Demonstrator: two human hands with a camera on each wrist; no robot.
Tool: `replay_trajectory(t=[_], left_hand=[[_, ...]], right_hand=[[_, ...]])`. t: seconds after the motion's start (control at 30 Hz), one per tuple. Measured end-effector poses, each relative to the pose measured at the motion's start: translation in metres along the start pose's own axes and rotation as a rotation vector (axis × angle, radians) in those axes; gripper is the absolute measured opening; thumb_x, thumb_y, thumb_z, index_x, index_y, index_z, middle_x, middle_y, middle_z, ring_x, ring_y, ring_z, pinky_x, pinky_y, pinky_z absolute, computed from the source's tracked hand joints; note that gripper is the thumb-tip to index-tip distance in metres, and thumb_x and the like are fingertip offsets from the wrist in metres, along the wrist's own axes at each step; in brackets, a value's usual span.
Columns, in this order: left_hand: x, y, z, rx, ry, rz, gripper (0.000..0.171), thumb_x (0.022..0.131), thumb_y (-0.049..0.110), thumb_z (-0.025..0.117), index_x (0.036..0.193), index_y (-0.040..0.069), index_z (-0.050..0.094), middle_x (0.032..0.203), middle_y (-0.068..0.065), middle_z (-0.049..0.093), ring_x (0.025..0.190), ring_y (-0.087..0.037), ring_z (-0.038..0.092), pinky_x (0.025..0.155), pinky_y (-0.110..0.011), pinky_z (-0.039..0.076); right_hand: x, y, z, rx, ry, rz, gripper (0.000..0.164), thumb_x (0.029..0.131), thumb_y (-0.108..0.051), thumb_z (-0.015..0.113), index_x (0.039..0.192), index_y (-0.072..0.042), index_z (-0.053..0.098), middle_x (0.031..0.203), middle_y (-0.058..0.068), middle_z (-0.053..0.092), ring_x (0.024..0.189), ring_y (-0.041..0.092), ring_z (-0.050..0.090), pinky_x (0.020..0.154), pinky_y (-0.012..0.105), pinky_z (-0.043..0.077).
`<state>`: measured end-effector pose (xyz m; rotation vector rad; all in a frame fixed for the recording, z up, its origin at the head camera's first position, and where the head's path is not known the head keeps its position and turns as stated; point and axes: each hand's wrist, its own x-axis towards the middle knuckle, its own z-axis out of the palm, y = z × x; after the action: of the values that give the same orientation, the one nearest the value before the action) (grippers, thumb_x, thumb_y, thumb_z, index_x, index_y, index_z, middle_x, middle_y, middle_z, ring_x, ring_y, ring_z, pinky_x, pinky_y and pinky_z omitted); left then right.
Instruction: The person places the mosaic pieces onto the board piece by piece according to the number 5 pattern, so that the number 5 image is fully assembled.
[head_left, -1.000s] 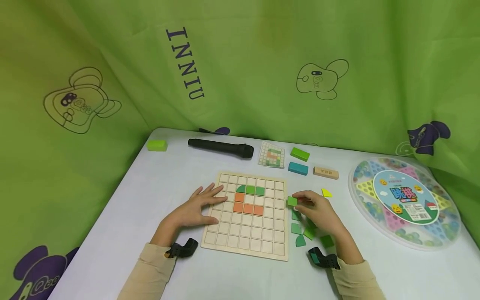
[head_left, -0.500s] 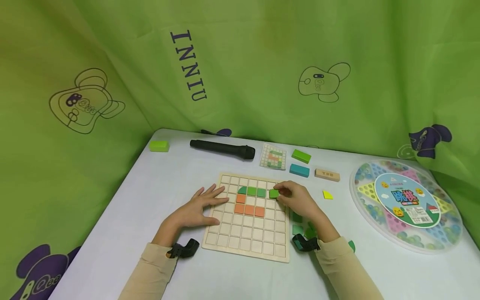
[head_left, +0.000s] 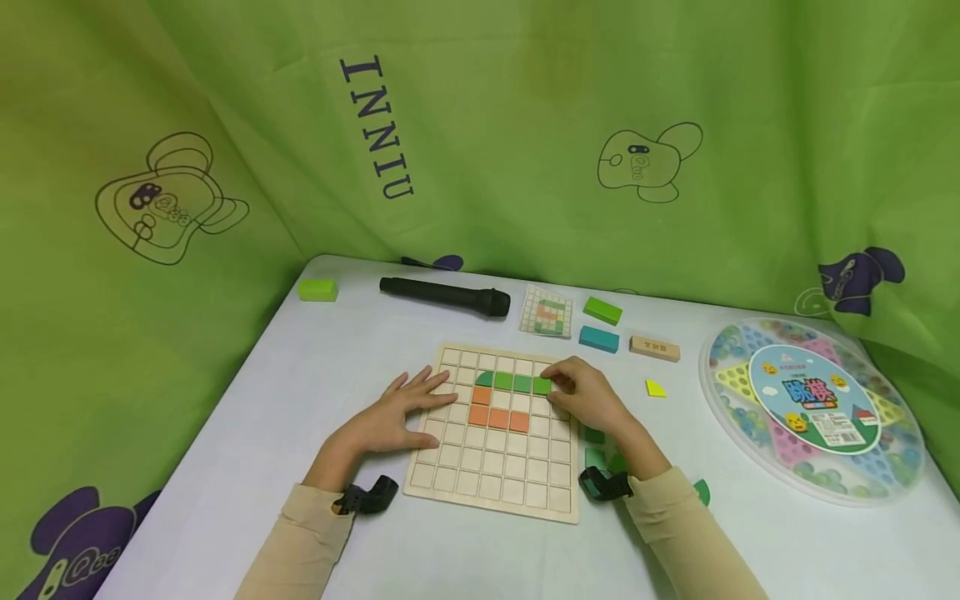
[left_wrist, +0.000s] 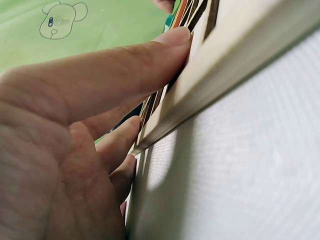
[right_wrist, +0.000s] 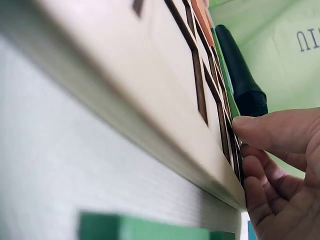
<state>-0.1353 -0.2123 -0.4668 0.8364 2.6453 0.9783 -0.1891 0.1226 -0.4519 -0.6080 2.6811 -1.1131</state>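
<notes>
A square wooden grid board (head_left: 491, 482) lies on the white table. My left hand (head_left: 388, 422) rests spread on its left side, thumb and fingertips touching the frame and cells. Thumb and fingers of my right hand (head_left: 588, 400) pinch a square green tile (head_left: 541, 386) at the right end of the green row. That row also has a rounded green tile (head_left: 485, 379) at its left end and square green tiles between. Below stand orange tiles (head_left: 497, 418), one above several in a row. In the right wrist view, the thumb (right_wrist: 250, 125) reaches over the board's edge.
Loose green tiles (head_left: 595, 458) lie right of the board, partly hidden by my right arm. A yellow quarter-round tile (head_left: 656, 388) sits farther right. Behind are a black microphone (head_left: 446, 297), a pattern card (head_left: 546, 312) and a blue block (head_left: 599, 339). A round marble game box (head_left: 813, 408) stands right.
My right hand has carried the green tile leftward from beside the board into a cell at the green row's right end. My left hand has stayed on the board.
</notes>
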Motion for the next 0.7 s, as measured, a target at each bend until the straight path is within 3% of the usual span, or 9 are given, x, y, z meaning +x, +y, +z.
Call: replay_trajectory(t=[0.17, 0.33, 0.5, 0.7], left_hand=[[0.000, -0.001, 0.001, 0.001, 0.024, 0.029, 0.068, 0.076, 0.037, 0.075, 0.137, 0.018, 0.052, 0.154, -0.010, 0.030, 0.145, -0.037, 0.015, 0.115, -0.059, 0.003], [0.001, 0.003, 0.000, -0.004, -0.011, -0.003, 0.069, 0.077, 0.038, 0.074, 0.138, 0.017, 0.051, 0.156, -0.008, 0.027, 0.146, -0.036, 0.012, 0.115, -0.059, 0.001], [0.001, 0.003, -0.001, 0.003, -0.021, -0.011, 0.068, 0.078, 0.039, 0.073, 0.139, 0.017, 0.050, 0.156, -0.008, 0.027, 0.146, -0.036, 0.011, 0.115, -0.060, 0.001], [0.000, 0.003, -0.002, 0.004, -0.019, -0.013, 0.069, 0.078, 0.040, 0.073, 0.139, 0.018, 0.050, 0.156, -0.007, 0.027, 0.146, -0.035, 0.011, 0.115, -0.059, 0.001]], right_hand=[[-0.003, 0.001, -0.001, 0.043, -0.013, 0.004, 0.028, 0.086, -0.009, 0.067, 0.114, -0.007, 0.065, 0.110, 0.008, 0.059, 0.099, 0.022, 0.054, 0.087, 0.039, 0.048], [-0.009, 0.004, -0.009, 0.082, -0.013, 0.006, 0.035, 0.088, -0.012, 0.066, 0.122, -0.006, 0.061, 0.118, 0.010, 0.060, 0.107, 0.027, 0.058, 0.093, 0.043, 0.049], [-0.021, 0.015, -0.027, 0.089, 0.061, 0.009, 0.040, 0.089, -0.011, 0.065, 0.127, -0.004, 0.057, 0.124, 0.015, 0.059, 0.115, 0.033, 0.056, 0.099, 0.048, 0.046], [-0.040, 0.041, -0.058, 0.034, 0.168, 0.014, 0.039, 0.088, -0.005, 0.064, 0.126, 0.003, 0.056, 0.124, 0.023, 0.058, 0.113, 0.038, 0.055, 0.098, 0.050, 0.045]])
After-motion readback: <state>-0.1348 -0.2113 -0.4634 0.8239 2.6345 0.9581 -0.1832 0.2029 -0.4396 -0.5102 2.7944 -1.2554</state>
